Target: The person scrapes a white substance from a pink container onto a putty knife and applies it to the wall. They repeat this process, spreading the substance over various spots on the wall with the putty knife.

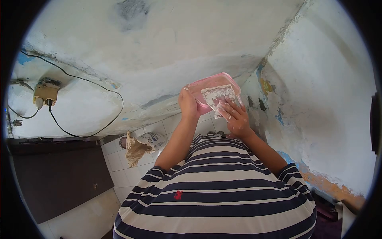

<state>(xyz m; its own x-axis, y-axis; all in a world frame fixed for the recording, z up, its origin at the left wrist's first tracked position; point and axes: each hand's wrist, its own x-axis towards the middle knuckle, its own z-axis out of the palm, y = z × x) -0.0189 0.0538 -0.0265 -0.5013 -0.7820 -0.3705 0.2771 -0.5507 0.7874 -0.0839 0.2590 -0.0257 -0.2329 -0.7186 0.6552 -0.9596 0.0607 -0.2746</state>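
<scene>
My left hand (188, 104) grips the near left side of a pink plastic tub (195, 88), thumb up by the rim. Over the tub's opening lies a flat square scraper (213, 94), thickly smeared with whitish putty. My right hand (238, 122) is closed on the scraper's lower right part, its fingers laid along the face. White paste coats those fingertips, and some shows on the tub's right rim. The thumb of my right hand is hidden beneath the scraper.
Patchy, peeling walls meet in a corner ahead to the right. A socket block (45, 93) with plugged-in black cable (122, 104) hangs at left. On the tiled floor stand a white bucket (154, 139) and a crumpled brown bag (137, 151), near a dark flat panel (59, 179).
</scene>
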